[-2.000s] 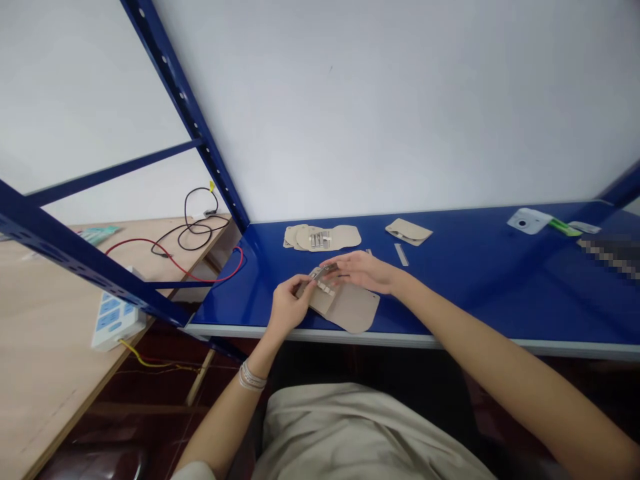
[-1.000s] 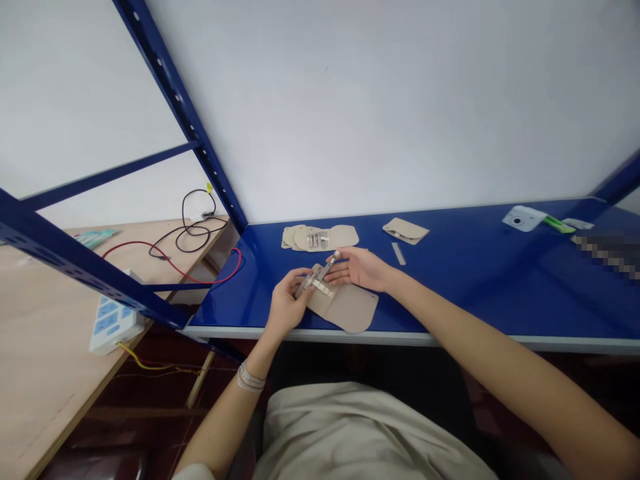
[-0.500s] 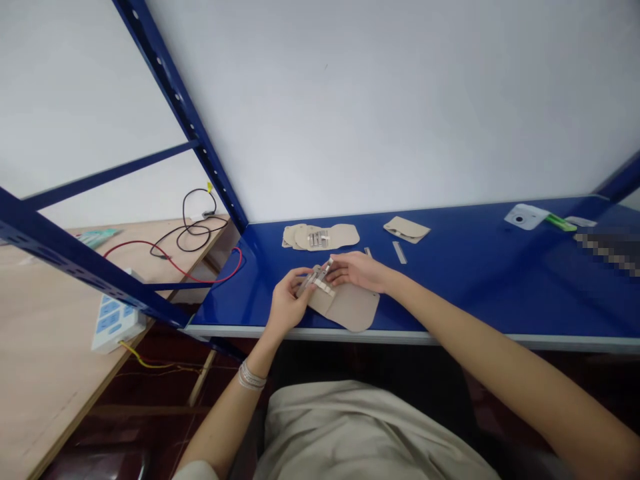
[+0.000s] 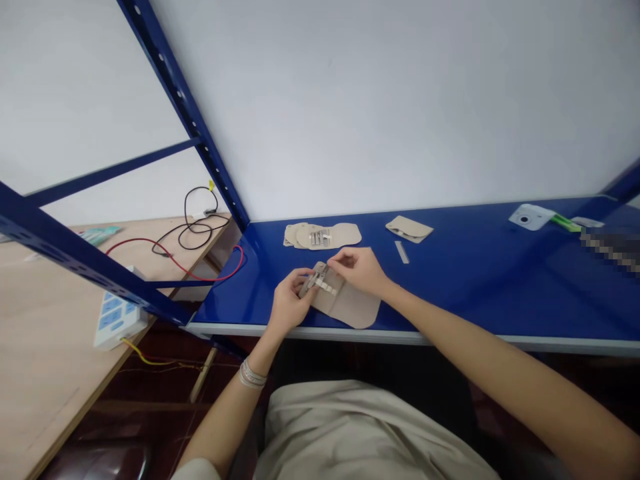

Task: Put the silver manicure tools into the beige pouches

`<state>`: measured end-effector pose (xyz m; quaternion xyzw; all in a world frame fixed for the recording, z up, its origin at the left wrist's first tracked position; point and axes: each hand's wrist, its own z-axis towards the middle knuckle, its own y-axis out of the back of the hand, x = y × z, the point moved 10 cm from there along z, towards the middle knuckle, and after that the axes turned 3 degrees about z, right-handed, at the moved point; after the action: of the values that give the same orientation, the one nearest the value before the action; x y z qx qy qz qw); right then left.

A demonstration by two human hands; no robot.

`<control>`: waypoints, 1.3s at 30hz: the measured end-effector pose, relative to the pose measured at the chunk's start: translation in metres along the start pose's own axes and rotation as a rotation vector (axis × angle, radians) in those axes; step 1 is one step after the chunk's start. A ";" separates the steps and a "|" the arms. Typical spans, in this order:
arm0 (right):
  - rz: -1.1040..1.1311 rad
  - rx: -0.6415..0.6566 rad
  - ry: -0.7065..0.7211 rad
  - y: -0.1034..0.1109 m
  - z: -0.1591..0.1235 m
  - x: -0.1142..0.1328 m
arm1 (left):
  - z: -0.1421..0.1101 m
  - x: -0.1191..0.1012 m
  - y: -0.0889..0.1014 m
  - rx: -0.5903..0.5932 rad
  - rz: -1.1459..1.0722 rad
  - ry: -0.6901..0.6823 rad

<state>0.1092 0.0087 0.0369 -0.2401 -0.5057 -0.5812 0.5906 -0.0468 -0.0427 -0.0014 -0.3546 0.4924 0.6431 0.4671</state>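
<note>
An opened beige folding pouch point(image 4: 359, 308) lies at the front of the blue shelf, with small metal tools and a pale strap point(image 4: 326, 287) across its left part. My left hand point(image 4: 290, 300) grips the pouch's left end, thumb over the front by the tools and fingers behind. At the upper edge my right hand point(image 4: 361, 268) is closed in a pinch, thumb and forefinger on a slim metal tool point(image 4: 324, 270) beside the others. Its lower end is too small to make out.
Behind my hands lie several beige pouches point(image 4: 345, 235), one showing metal tools. Right of them are a folded beige pouch point(image 4: 409, 229) and a clear strip point(image 4: 401, 252). A white device point(image 4: 530, 217) lies far right. A blue post point(image 4: 170, 87) and a power strip point(image 4: 120, 313) stand left.
My right hand has gone from loosely curved fingers to a pinch at the pouch's upper edge. The raised metal tool now sits lower, among the others. My left hand keeps its hold.
</note>
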 end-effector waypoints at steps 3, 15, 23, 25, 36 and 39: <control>-0.209 -0.007 0.289 -0.012 -0.014 0.029 | 0.000 0.000 0.001 -0.014 0.002 0.009; -0.443 0.219 0.687 -0.063 -0.043 0.036 | 0.000 -0.001 0.000 0.011 -0.003 -0.014; -0.406 0.224 0.613 -0.055 -0.035 0.037 | 0.000 -0.007 -0.004 0.067 -0.055 -0.041; -0.390 0.219 0.577 -0.053 -0.033 0.035 | -0.001 -0.010 -0.007 0.094 -0.049 -0.050; -0.360 0.226 0.545 -0.052 -0.030 0.034 | -0.002 -0.005 -0.006 0.068 -0.021 -0.040; -0.310 0.248 0.530 -0.052 -0.030 0.035 | -0.001 -0.004 -0.004 0.046 -0.028 -0.036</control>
<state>0.0637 -0.0441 0.0402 0.0727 -0.4319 -0.6405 0.6309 -0.0419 -0.0448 0.0010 -0.3390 0.4936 0.6313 0.4929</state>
